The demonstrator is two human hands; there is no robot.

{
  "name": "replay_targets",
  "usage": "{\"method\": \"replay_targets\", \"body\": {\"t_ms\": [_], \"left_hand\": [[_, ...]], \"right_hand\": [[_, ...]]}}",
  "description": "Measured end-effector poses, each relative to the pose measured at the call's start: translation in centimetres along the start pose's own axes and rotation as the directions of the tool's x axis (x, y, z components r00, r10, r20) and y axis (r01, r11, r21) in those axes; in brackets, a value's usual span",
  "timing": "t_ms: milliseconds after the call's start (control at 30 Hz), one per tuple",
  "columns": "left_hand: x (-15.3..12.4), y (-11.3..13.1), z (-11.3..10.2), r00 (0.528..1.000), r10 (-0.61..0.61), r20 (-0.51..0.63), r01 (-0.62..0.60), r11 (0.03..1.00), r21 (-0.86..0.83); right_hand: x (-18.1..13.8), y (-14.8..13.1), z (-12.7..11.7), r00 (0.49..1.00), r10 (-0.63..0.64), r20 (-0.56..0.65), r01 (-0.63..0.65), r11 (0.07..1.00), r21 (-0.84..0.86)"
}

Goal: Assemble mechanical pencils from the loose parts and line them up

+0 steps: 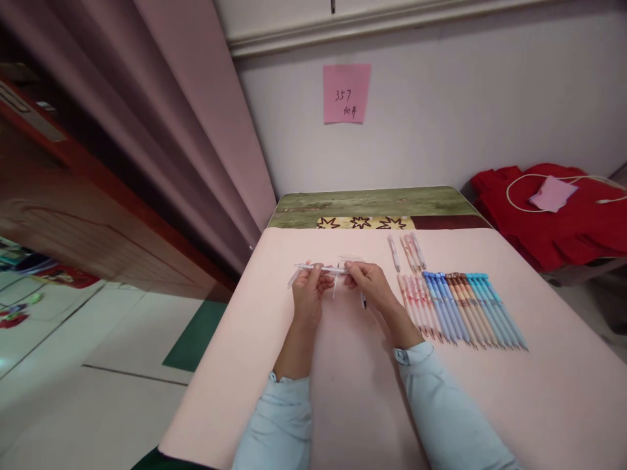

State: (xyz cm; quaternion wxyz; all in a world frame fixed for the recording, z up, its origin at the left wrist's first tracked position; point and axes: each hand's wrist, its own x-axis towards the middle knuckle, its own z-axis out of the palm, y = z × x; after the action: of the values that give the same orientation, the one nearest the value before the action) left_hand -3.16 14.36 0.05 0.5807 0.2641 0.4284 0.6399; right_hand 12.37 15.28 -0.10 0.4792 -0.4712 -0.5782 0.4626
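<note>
A slim whitish pen [334,269] is held level between my two hands, above the pink-covered table. My left hand [308,294] pinches it near the middle, and its left end sticks out past the fingers. The fingers of my right hand [371,282] are closed round the other end, hiding it. Around and beneath the hands lie a few thin pen parts, among them a thin rod [335,287] and a black-tipped piece [364,301], partly covered by the fingers.
Right of my hands lie neat rows of pink pens [420,303], violet-blue pens [443,313], brown-topped pens [467,307] and light blue pens [497,313]. Several patterned pens [413,252] lie behind them. A red cloth [548,228] with a white cable is at the far right.
</note>
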Motion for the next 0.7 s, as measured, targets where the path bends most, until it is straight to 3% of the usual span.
{"method": "replay_targets", "body": {"t_ms": [133, 267, 400, 533, 700], "left_hand": [[-0.05, 0.07, 0.03, 1.0, -0.001, 0.001, 0.001, 1.0, 0.008], [-0.09, 0.08, 0.06, 1.0, 0.007, 0.001, -0.008, 1.0, 0.026], [-0.04, 0.03, 0.09, 1.0, 0.007, -0.003, -0.007, 1.0, 0.024], [0.04, -0.03, 0.07, 1.0, 0.009, 0.009, -0.009, 0.999, 0.042], [0.01, 0.02, 0.1, 1.0, 0.012, 0.01, -0.012, 0.999, 0.05]], "right_hand": [[0.02, 0.02, 0.03, 0.999, -0.045, -0.004, 0.045, 0.999, 0.011], [-0.03, -0.1, 0.02, 1.0, 0.013, 0.023, -0.012, 0.999, -0.034], [-0.05, -0.26, 0.01, 0.999, -0.046, -0.005, 0.046, 0.998, -0.052], [-0.03, -0.21, -0.02, 0.999, 0.015, 0.037, -0.011, 0.994, -0.105], [-0.01, -0.02, -0.02, 0.999, -0.024, 0.033, 0.028, 0.99, -0.139]]}}
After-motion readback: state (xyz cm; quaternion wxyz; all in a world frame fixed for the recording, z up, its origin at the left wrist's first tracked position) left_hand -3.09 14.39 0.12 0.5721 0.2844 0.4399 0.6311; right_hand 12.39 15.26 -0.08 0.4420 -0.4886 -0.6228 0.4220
